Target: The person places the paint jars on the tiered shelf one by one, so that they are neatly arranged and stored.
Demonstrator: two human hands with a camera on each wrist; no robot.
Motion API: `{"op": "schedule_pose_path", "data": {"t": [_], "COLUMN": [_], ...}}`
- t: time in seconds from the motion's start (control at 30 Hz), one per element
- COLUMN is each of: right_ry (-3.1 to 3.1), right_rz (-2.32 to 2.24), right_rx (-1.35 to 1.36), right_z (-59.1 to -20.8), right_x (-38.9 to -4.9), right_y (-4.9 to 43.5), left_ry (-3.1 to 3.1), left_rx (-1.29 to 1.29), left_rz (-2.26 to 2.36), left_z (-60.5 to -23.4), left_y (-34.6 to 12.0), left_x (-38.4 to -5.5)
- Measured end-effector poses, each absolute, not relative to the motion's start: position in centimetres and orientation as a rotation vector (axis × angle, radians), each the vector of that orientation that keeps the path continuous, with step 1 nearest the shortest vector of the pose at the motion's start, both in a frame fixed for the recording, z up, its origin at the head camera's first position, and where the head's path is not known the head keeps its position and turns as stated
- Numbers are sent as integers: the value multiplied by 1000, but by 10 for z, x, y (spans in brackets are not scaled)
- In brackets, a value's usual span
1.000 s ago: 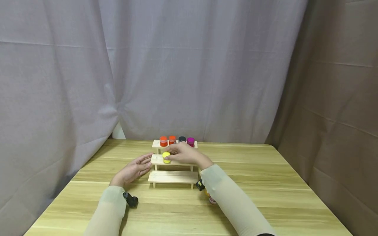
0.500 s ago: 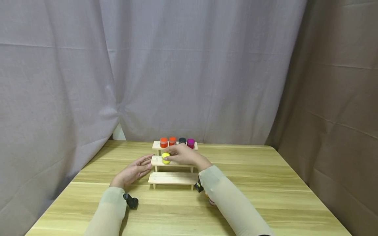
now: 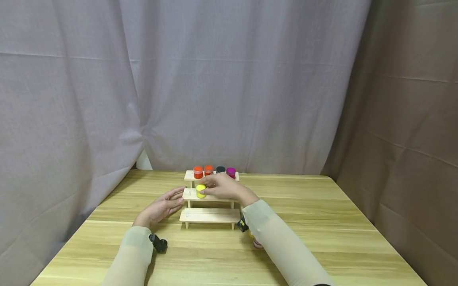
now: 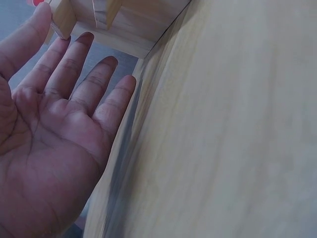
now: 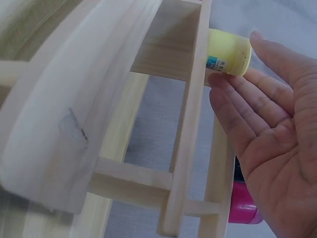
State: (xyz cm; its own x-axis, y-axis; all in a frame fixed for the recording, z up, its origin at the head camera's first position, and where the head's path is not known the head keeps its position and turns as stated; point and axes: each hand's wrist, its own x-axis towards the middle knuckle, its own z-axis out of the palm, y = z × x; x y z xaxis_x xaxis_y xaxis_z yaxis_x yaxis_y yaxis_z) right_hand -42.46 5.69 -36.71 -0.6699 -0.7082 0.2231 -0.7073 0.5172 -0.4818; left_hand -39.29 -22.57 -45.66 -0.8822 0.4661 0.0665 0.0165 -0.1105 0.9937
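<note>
A small yellow paint jar (image 3: 200,191) stands upright near the left end of the middle step of a wooden three-step stand (image 3: 210,215). My right hand (image 3: 223,186) pinches this jar between thumb and fingers, coming from its right side. The right wrist view shows the thumb by the lid of the yellow jar (image 5: 229,52) and the other fingers along its side. At the left end of the middle step is my left hand (image 3: 162,206), palm toward the stand. Its fingers are extended, and their tips are at the step's edge in the left wrist view.
Two red-orange jars (image 3: 198,172), a dark jar (image 3: 220,169) and a purple jar (image 3: 231,172) line the top step. Beneath the right forearm, other jars (image 3: 257,244) are partly hidden on the wooden table (image 3: 304,222). Grey curtains (image 3: 229,87) hang behind.
The yellow jar has shifted very slightly to the left along the middle step with my right hand. My left hand stays in place.
</note>
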Motion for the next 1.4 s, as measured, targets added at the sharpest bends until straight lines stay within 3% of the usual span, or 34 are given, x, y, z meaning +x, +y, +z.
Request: {"op": "schedule_pose_path", "data": {"t": [0.73,1.4], "right_ry": [2673,2597], "right_rz": [-976,-936], "right_rx": [-1433,-1270], "right_z": [-351,-375], "right_x": [-416,-394], "right_y": [108,194], "left_ry": [1878,1860], "left_rx": [598,609], "left_rz": [2028,2045], "left_z": [-458,-456], "left_y": [-229,-228], "left_x": [-395,-392]}}
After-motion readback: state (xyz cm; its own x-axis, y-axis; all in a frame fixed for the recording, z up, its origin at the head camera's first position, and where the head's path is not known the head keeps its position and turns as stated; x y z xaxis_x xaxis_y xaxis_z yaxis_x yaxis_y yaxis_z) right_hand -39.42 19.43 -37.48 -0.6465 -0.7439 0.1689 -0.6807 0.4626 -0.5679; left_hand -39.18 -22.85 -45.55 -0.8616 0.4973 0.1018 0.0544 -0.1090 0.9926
